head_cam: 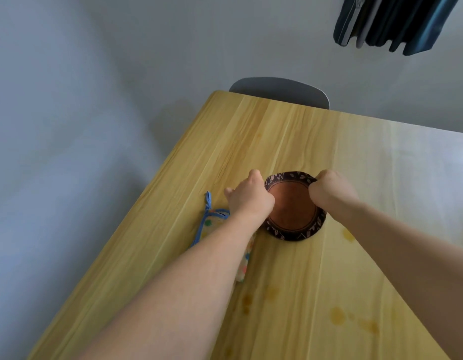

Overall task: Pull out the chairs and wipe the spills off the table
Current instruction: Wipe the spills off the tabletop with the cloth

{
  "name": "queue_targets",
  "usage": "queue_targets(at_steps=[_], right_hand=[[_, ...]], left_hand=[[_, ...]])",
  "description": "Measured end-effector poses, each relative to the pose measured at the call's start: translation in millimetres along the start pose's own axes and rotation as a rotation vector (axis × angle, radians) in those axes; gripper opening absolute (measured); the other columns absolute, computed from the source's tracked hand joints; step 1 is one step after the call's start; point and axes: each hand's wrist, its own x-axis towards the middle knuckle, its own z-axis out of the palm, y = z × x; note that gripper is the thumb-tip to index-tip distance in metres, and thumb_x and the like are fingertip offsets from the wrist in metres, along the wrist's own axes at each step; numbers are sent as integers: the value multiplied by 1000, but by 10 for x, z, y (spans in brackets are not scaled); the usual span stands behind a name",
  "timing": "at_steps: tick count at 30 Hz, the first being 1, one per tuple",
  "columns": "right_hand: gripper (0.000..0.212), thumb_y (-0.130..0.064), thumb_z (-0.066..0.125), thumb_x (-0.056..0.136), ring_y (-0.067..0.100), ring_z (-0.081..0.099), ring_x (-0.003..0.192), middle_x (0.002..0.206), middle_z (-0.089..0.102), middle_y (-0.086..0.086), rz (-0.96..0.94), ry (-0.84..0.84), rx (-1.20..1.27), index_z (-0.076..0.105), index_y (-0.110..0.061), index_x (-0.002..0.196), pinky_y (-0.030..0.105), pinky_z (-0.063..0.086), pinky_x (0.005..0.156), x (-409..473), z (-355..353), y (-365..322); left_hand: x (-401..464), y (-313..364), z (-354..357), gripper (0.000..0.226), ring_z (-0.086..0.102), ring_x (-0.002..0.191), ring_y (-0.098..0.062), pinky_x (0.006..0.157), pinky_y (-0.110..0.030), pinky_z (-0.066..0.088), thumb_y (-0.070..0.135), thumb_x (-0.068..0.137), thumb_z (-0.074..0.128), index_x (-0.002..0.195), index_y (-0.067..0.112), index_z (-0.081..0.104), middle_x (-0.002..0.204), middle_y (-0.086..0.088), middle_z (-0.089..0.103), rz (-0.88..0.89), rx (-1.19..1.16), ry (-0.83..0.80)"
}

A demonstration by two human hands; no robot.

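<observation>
Here, both hands take a grip on one plate: the left hand curls its fingers over the left rim and the right hand pinches the far right rim. The plate has a brown centre and a dark leaf-patterned border, with nothing on it. Under the left forearm lies a spotted cloth with blue trim. Yellowish spills dot the wooden table nearer the person. A grey chair stands tucked at the far edge.
</observation>
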Motion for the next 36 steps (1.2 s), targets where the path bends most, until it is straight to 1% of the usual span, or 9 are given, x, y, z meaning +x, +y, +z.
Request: queue_targets(at_steps=[2,4,7,10,13,20,26,31,36], right_hand=[[27,-1,41,78,31,62,77,88,63,13,-30,23,43,61,-4,96,27,48,58,-51,-75,-139],[29,-2,42,76,33,65,77,85,66,15,-62,23,70,64,-2,95,28,49,57,-154,-119,-306],[32,-2,43,74,29,66,68,87,70,18,-100,-37,101,66,3,95,32,54,57,-387,-10,-609],[36,1,41,74,26,60,63,82,67,15,-148,-152,94,66,6,99,31,52,55,-718,257,-990],[35,1,38,76,33,70,72,81,64,15,-208,-267,63,64,7,99,33,53,57,-1075,610,-1303],[24,6,36,77,32,67,71,83,66,21,-286,-428,-45,59,1,84,33,52,59,-1587,1328,-1580],[34,7,36,81,33,71,89,91,68,22,-296,-450,-123,63,4,101,34,56,65,-1662,1682,-1620],[30,6,38,81,31,71,82,85,68,20,-343,-434,-231,63,1,97,35,59,66,-1662,1793,-1646],[26,5,37,77,29,68,68,81,69,19,-349,-329,-200,62,2,85,34,56,57,-1419,1513,-1667]], left_hand=[[0,-39,-177,17,53,80,-23,79,-37,46,8,89,52,103,16,47,82,5,50,-33,-184,8],[-15,-140,-409,19,53,83,-22,64,-32,42,8,88,54,104,16,48,88,5,50,-70,-264,43],[-91,-478,-789,18,50,81,-16,57,-28,35,8,86,56,102,17,52,89,7,50,-130,-254,85],[-229,-991,-1125,15,51,85,-17,60,-28,37,8,86,60,93,21,53,86,9,48,-218,-216,88],[-466,-1564,-1319,21,52,94,-21,71,-30,40,7,86,62,82,23,50,91,5,51,-314,-201,59],[-1005,-2487,-1374,20,51,93,-24,74,-34,43,4,87,57,83,21,47,93,1,53,-444,-152,52],[-1157,-2622,-1353,19,50,88,-25,69,-33,39,7,90,53,109,10,54,98,-5,54,-507,-42,54],[-1203,-2633,-1315,28,50,88,-25,67,-34,38,13,92,53,119,9,48,98,-4,51,-550,39,39],[-1304,-2464,-1200,33,48,97,-28,72,-35,37,22,87,52,116,9,44,116,-10,48,-443,221,238]])
